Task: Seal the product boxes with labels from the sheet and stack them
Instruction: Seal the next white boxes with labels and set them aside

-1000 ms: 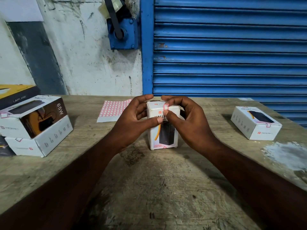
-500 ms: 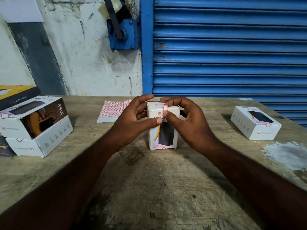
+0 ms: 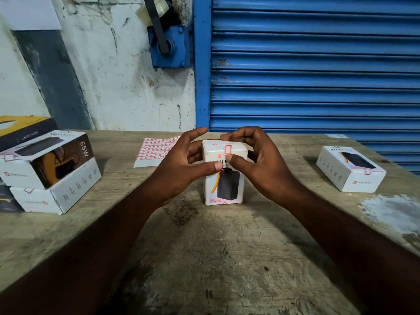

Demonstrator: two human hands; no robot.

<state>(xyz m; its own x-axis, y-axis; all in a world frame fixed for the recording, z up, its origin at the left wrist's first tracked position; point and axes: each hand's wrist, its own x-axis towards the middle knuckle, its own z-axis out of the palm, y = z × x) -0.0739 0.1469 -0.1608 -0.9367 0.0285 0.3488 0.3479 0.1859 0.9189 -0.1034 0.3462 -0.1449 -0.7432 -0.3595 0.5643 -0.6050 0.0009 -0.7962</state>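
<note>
The small white cardboard product box stands on end at the centre of the frame, on the worn wooden table. The left hand grips its left side, fingers curled behind and thumb laid across the front face. The right hand grips from the right, fingers curled over the top. Its thumb presses the lower end of the red-outlined label, which folds over the top front edge.

As I judge it, two things could go wrong. The box is tall on a narrow base, so a hard thumb push could tip it backward if the left hand slackens. A label not rubbed down (the table looks dusty) may also lift at the fold or sit crooked off the flap seam.

The sheet of red-outlined labels lies just behind the left hand, near enough to be brushed. The stack of two white boxes sits at the left edge of the frame, with bare table between. A lone white box lies at the right, close to the table's right edge.
</note>
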